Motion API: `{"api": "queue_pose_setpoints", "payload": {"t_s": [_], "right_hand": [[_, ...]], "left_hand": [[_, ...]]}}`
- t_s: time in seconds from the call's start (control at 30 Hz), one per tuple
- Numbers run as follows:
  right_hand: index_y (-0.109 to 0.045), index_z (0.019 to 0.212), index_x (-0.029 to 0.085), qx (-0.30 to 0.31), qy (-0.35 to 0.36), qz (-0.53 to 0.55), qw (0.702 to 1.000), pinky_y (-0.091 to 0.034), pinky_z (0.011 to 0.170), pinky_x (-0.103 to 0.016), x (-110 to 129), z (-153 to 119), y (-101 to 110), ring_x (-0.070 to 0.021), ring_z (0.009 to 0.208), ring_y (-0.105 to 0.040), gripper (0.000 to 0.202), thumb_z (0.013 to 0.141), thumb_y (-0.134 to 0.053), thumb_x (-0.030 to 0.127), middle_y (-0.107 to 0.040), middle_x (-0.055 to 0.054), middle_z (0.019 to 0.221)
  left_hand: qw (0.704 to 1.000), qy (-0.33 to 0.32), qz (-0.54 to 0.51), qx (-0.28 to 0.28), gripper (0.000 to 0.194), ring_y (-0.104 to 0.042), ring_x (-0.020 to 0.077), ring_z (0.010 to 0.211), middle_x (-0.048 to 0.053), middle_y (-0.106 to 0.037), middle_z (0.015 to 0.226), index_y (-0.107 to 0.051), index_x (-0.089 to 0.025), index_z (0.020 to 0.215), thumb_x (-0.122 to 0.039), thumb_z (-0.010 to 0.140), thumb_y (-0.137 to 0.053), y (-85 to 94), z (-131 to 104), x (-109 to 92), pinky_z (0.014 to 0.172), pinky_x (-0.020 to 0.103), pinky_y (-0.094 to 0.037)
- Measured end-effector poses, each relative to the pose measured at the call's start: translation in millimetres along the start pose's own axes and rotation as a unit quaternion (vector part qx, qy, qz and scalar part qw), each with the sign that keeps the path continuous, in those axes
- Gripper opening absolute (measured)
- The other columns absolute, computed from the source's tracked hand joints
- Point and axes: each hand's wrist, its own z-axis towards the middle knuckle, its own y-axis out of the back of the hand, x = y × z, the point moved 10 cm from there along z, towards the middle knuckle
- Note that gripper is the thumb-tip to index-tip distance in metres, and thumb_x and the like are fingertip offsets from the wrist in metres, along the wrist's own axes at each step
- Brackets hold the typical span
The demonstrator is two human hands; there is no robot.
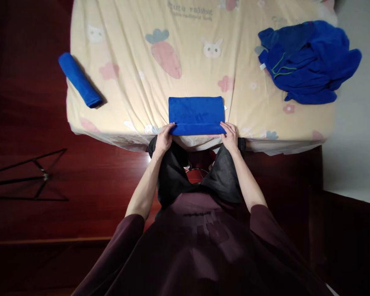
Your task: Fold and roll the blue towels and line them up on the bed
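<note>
A blue towel [196, 110], folded into a rectangle, lies flat near the front edge of the bed in front of me. Its near edge is turned over into a narrow band running from side to side. My left hand [165, 137] is closed on the left end of this band, fingertips on top and thumb mostly hidden. At the band's right end, my right hand [230, 137] grips in the same way. A small white tag sticks out at the towel's right side.
On the bed's left edge lies a rolled blue towel [80, 80]. Crumpled blue cloths [311, 61] are heaped at the right. A patterned yellow sheet [126, 49] covers the bed. Black tripod legs [38, 177] stand on the dark red floor; a pale wall [357, 144] borders the right.
</note>
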Motion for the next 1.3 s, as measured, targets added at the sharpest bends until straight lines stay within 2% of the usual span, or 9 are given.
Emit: {"api": "queue_pose_setpoints", "payload": {"t_s": [0.13,0.27,0.4,0.57,0.73,0.87,1.07,1.17,1.3], "right_hand": [[-0.075,0.14,0.021,-0.027,-0.016,0.011,0.999,-0.05,0.126,-0.053,-7,2,5,-0.0302,0.138,-0.062,0.063,0.084,-0.052,0.005,-0.074,-0.009,0.145],[-0.078,0.136,0.021,-0.056,-0.041,-0.009,0.998,-0.054,0.12,-0.054,-15,2,10,-0.0333,0.13,-0.064,0.057,0.086,-0.054,0.009,-0.075,-0.013,0.133],[-0.08,0.131,0.02,-0.078,-0.051,-0.029,0.995,-0.057,0.115,-0.05,-21,0,13,-0.0327,0.123,-0.064,0.053,0.087,-0.053,0.01,-0.073,-0.014,0.122],[-0.078,0.134,0.02,-0.071,-0.06,-0.02,0.995,-0.056,0.116,-0.049,-26,-1,10,-0.0323,0.122,-0.063,0.057,0.086,-0.052,0.007,-0.07,-0.014,0.12],[-0.077,0.129,0.021,-0.075,-0.07,0.0,0.995,-0.052,0.118,-0.051,-30,0,9,-0.0327,0.124,-0.062,0.044,0.095,-0.049,0.013,-0.07,-0.014,0.122],[-0.075,0.118,0.021,-0.094,-0.065,-0.016,0.993,-0.055,0.114,-0.051,-34,-1,8,-0.0316,0.12,-0.064,0.03,0.108,-0.048,0.031,-0.07,-0.014,0.117],[-0.07,0.099,0.022,-0.111,-0.057,-0.01,0.992,-0.054,0.115,-0.052,-36,-2,6,-0.03,0.115,-0.066,0.05,0.114,-0.039,0.059,-0.069,-0.014,0.107],[-0.068,0.096,0.023,-0.11,-0.058,0.0,0.992,-0.054,0.116,-0.053,-34,-2,7,-0.0298,0.115,-0.066,0.051,0.114,-0.039,0.061,-0.069,-0.014,0.107],[-0.067,0.091,0.022,-0.088,-0.07,0.014,0.994,-0.052,0.118,-0.057,-35,-1,5,-0.0322,0.117,-0.065,0.045,0.113,-0.044,0.055,-0.069,-0.016,0.109]], "left_hand": [[1.0,0.013,0.022,-0.017,0.069,-0.063,0.0317,0.138,0.014,-0.072,0.139,-0.071,-0.02,0.141,-0.005,0.077,-0.051,4.4,2,3,0.126,0.053,-0.05],[0.998,0.026,0.031,-0.04,0.062,-0.063,0.0324,0.132,0.014,-0.073,0.132,-0.074,-0.021,0.133,-0.006,0.077,-0.05,7.2,2,8,0.122,0.053,-0.052],[0.997,0.035,0.038,-0.061,0.051,-0.063,0.0324,0.127,0.016,-0.069,0.128,-0.075,-0.022,0.126,-0.009,0.082,-0.051,8.0,2,16,0.119,0.052,-0.052],[0.994,0.061,0.033,-0.09,0.04,-0.065,0.0306,0.116,0.014,-0.063,0.119,-0.074,-0.025,0.122,-0.015,0.091,-0.052,11.3,1,25,0.111,0.05,-0.055],[0.993,0.071,0.033,-0.085,0.031,-0.063,0.0315,0.119,0.014,-0.061,0.116,-0.072,-0.025,0.118,-0.02,0.095,-0.052,11.4,2,26,0.112,0.051,-0.054],[0.994,0.062,0.036,-0.079,0.022,-0.062,0.0355,0.118,0.016,-0.061,0.114,-0.068,-0.022,0.114,-0.035,0.102,-0.055,9.4,2,26,0.112,0.058,-0.051],[0.992,0.077,0.034,-0.091,0.048,-0.06,0.035,0.108,0.012,-0.056,0.095,-0.056,-0.025,0.091,-0.069,0.107,-0.044,9.4,0,35,0.109,0.061,-0.048],[0.992,0.082,0.037,-0.085,0.05,-0.061,0.0364,0.108,0.012,-0.056,0.093,-0.053,-0.025,0.087,-0.069,0.107,-0.042,8.8,-1,37,0.109,0.063,-0.048],[0.991,0.072,0.053,-0.098,0.043,-0.064,0.0358,0.107,0.01,-0.056,0.087,-0.05,-0.025,0.083,-0.06,0.108,-0.047,12.0,-2,35,0.108,0.062,-0.051]]}}
